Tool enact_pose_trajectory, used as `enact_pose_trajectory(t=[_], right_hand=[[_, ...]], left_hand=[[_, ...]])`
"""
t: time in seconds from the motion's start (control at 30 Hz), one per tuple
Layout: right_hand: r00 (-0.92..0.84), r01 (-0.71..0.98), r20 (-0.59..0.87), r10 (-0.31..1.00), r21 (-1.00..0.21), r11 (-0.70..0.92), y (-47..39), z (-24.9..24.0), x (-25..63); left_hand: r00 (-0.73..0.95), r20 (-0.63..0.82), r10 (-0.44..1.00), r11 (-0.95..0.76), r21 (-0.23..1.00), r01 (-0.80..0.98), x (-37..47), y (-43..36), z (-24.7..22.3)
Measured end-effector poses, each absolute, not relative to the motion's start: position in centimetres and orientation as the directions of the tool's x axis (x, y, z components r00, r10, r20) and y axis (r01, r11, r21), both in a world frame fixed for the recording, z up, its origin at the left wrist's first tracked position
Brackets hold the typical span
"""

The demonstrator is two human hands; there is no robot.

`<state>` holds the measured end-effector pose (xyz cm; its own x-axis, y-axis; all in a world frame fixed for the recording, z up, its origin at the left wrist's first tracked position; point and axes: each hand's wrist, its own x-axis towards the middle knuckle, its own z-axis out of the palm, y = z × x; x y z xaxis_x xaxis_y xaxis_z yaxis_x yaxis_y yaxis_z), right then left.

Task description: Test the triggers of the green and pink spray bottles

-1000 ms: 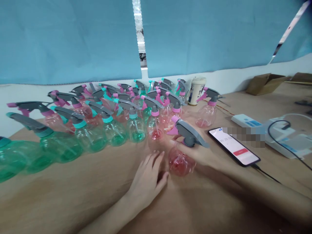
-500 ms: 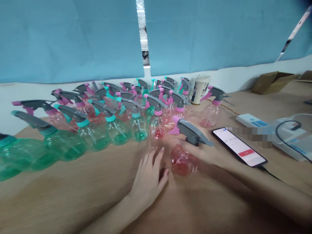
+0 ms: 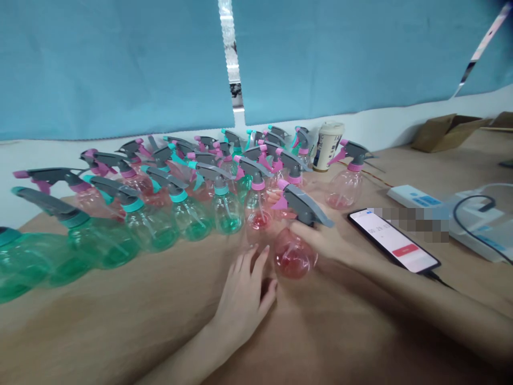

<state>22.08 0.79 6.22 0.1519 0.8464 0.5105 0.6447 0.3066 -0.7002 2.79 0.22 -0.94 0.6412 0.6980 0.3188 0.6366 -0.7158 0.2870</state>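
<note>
A clear pink spray bottle (image 3: 295, 255) with a grey and pink trigger head stands slightly tilted in front of the other bottles. My right hand (image 3: 323, 236) reaches from the right and is closed around its neck, with some fingers behind the bottle. My left hand (image 3: 244, 283) lies palm down on the table just left of this bottle, fingers apart and holding nothing. Straight behind it is another pink-collared spray bottle (image 3: 258, 209). Beside that one stands a green spray bottle (image 3: 226, 213) with a turquoise collar.
Rows of green and pink spray bottles (image 3: 152, 224) fill the back and left of the wooden table (image 3: 160, 321). A paper cup (image 3: 327, 147), a lone pink bottle (image 3: 344, 187), a phone (image 3: 395, 240) on a cable, a power strip (image 3: 412, 197) and a cardboard box (image 3: 444, 132) are to the right.
My right hand has brought the pink spray bottle a little to the left and away from me, and it leans less. My left hand has stayed about where it was.
</note>
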Motion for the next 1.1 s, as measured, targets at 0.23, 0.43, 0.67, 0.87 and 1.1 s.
enact_pose_trajectory(t=[0.23,0.43,0.67,0.87,1.1], right_hand=[[0.082,0.581,0.461,0.884,-0.743,0.333,1.0,6.2,22.0],[-0.005,0.456,0.45,0.893,-0.794,0.403,1.4,5.5,22.1],[0.008,0.471,0.482,0.876,-0.775,0.422,1.6,5.5,22.2],[-0.009,0.493,0.509,0.86,-0.746,0.447,1.6,5.5,22.2],[-0.007,0.481,0.502,0.865,-0.756,0.443,1.6,5.4,22.2]], left_hand=[[0.643,0.321,0.695,-0.719,0.281,0.636,2.8,0.3,-1.0],[0.645,0.305,0.701,-0.712,0.251,0.656,2.8,0.3,-0.8],[0.662,0.261,0.703,-0.71,0.212,0.671,2.8,0.3,-0.9],[0.678,0.278,0.68,-0.731,0.192,0.655,2.9,0.5,-0.8],[0.693,0.294,0.658,-0.75,0.172,0.639,2.8,0.5,-0.9]])
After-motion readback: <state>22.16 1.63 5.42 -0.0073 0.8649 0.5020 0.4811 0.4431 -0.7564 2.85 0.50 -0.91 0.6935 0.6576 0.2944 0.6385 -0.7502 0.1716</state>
